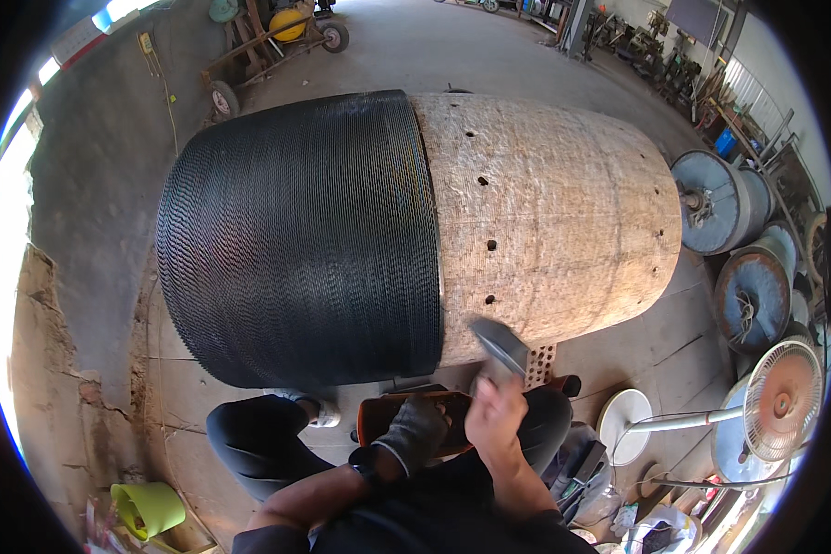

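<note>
My left hand (417, 430), in a grey glove, reaches into an orange-red tray (373, 420) between my knees. Its fingers are curled, and whatever they hold is hidden. My bare right hand (497, 409) grips a hammer (502, 345), its grey head blurred by motion. The hammer is raised in front of the lower edge of a big cylinder. Rows of black toothed strip (305, 235) cover the cylinder's left half. The right half is a bare, tan, fibrous surface (563, 212) with several dark holes, some in a line near the black edge.
Grey-blue metal drums (711, 201) stand along the right side. A pedestal fan (782, 401) lies tipped at the lower right. A green bucket (146, 510) is at the lower left, near a broken wall (60, 360). A wheeled cart (272, 46) stands behind the cylinder.
</note>
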A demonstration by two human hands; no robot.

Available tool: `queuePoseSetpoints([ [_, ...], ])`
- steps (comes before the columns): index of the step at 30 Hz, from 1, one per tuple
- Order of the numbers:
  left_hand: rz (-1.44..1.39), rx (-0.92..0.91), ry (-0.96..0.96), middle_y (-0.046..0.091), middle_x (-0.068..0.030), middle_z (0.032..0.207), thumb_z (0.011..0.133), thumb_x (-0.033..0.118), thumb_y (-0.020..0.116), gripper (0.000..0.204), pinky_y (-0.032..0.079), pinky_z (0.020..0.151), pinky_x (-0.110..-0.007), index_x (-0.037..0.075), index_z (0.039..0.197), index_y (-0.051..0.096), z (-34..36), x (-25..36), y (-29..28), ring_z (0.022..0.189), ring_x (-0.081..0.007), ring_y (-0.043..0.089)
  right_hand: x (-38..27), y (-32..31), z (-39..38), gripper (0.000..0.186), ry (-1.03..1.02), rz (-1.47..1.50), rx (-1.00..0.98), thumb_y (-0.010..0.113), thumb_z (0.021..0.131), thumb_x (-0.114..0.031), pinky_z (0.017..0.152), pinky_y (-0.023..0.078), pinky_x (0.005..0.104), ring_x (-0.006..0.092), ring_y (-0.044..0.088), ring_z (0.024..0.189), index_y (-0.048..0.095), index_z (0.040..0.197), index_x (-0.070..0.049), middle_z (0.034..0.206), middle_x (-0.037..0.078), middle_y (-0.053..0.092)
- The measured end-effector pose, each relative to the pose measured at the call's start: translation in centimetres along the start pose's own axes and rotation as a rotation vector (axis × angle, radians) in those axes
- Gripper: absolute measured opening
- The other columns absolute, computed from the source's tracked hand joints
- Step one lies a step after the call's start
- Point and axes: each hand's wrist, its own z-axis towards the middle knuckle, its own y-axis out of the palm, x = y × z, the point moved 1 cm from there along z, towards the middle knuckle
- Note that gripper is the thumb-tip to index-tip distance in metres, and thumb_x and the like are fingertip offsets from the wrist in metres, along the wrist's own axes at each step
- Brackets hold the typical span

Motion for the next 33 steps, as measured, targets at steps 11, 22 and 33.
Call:
queuePoseSetpoints([
  [11,-0.539,0.119,-0.433,0.068,-0.0159,0.074,0.088,0.013,0.058,0.018,0.054,0.064,-0.049,0.005,0.076,0.069,0.6,0.9,-0.9,0.067,-0.0361,0.068,-0.6,0.4,0.8,0.028,-0.005,-0.316,-0.145,0.052,0.106,-0.024,0.048,0.04,0.0317,0.0129,0.052,0.057,0.048,0.094,0.001,0.068,0.008,0.053],
  [22,-0.057,0.294,-0.047,0.06,-0.0149,0.078,0.089,0.03,0.065,0.035,0.05,0.055,-0.044,-0.002,0.099,0.056,-0.2,-0.2,-9.6,0.064,-0.0312,0.062,0.2,0.9,0.7,0.022,0.2,-0.234,-0.243,0.056,0.102,-0.018,0.058,0.049,0.0437,0.0454,0.058,0.065,0.055,0.097,0.003,0.075,0.023,0.058],
  [33,0.369,0.983,-0.008,0.057,-0.0127,0.109,0.077,0.004,0.068,0.041,0.051,0.085,-0.052,0.007,0.116,0.057,5.2,-11.7,-20.3,0.091,-0.031,0.062,0.4,0.9,0.7,0.021,0.079,-0.232,-0.154,0.056,0.102,-0.017,0.051,0.044,0.0438,0.0434,0.056,0.059,0.05,0.092,0.0,0.07,0.023,0.055],
])
